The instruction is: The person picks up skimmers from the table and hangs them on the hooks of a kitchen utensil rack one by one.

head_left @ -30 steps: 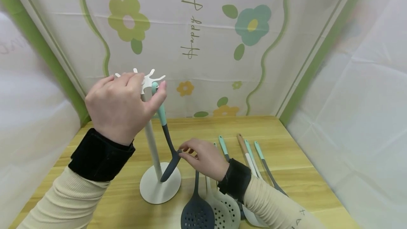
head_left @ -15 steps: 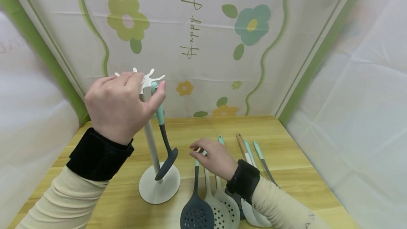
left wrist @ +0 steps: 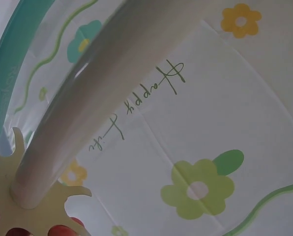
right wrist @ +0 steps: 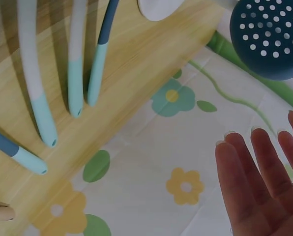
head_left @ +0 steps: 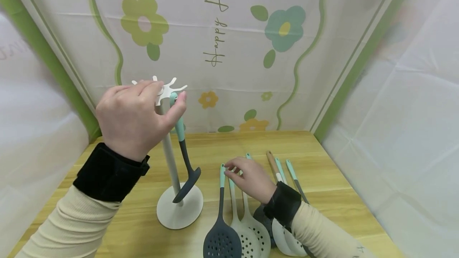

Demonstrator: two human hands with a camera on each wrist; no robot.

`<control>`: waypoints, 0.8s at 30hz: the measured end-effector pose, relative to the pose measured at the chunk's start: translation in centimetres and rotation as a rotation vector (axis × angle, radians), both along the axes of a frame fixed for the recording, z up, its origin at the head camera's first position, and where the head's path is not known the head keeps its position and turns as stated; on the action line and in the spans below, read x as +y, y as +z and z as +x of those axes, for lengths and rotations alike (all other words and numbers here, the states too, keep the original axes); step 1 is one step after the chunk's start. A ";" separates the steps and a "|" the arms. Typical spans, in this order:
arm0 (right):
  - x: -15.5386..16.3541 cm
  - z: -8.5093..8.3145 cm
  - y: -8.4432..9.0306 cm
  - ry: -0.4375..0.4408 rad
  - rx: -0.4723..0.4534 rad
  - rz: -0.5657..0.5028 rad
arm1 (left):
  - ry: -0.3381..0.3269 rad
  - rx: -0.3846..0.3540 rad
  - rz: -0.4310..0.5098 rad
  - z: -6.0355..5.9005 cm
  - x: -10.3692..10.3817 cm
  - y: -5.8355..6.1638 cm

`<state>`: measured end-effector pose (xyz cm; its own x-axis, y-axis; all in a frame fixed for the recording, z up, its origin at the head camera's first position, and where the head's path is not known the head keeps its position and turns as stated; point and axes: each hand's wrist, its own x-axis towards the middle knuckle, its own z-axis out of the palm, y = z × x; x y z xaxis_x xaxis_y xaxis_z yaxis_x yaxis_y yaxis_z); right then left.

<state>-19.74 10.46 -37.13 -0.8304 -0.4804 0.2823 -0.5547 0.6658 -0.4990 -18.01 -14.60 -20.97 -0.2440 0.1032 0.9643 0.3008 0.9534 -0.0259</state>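
Observation:
My left hand [head_left: 143, 110] grips the star-shaped hook top [head_left: 168, 89] of a white utensil stand [head_left: 179, 210]; its fingertips [left wrist: 60, 230] show under the hooks [left wrist: 18, 206] in the left wrist view. A dark spatula with a teal handle [head_left: 183, 146] hangs from one hook beside the pole [left wrist: 102, 93]. My right hand [head_left: 247, 176] is low over the table, its fingers resting on the teal handle ends of utensils lying there. In the right wrist view its fingers [right wrist: 254, 177] are straight and hold nothing.
Several utensils lie side by side on the wooden table [head_left: 340, 194]: a dark slotted skimmer [head_left: 222, 243], pale slotted spoons [head_left: 251, 237] and a wooden-handled tool [head_left: 272, 161]. Floral cloth walls [head_left: 251, 51] close in the back and both sides.
My right hand let go of the hanging spatula's head and moved right to the handles on the table. The spatula swung back toward the pole. My left hand stayed put.

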 end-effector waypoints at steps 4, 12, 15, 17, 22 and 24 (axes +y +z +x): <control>0.3 0.0 -0.2 -0.017 -0.001 0.004 | -0.017 -0.002 0.004 -0.2 -0.1 -0.1; 1.0 -0.4 -0.7 -0.050 -0.005 0.008 | -0.039 0.009 0.002 -0.4 -0.4 -0.1; 1.2 -0.3 -0.6 -0.056 -0.003 0.008 | -0.043 0.015 0.005 -0.4 -0.5 -0.1; 1.3 -0.3 -0.5 -0.059 0.000 0.006 | -0.046 0.017 0.006 -0.5 -0.5 -0.1; 1.7 -0.4 -0.6 -0.068 0.018 0.012 | -0.054 0.016 0.013 -0.6 -0.7 -0.2; 1.9 -0.4 -0.8 -0.079 0.027 0.021 | -0.056 0.015 0.016 -0.7 -0.7 -0.2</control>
<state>-20.15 12.35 -37.94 -0.8582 -0.4197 0.2955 -0.5130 0.7182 -0.4700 -18.71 -15.32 -21.19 -0.2236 0.1010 0.9694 0.3533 0.9354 -0.0160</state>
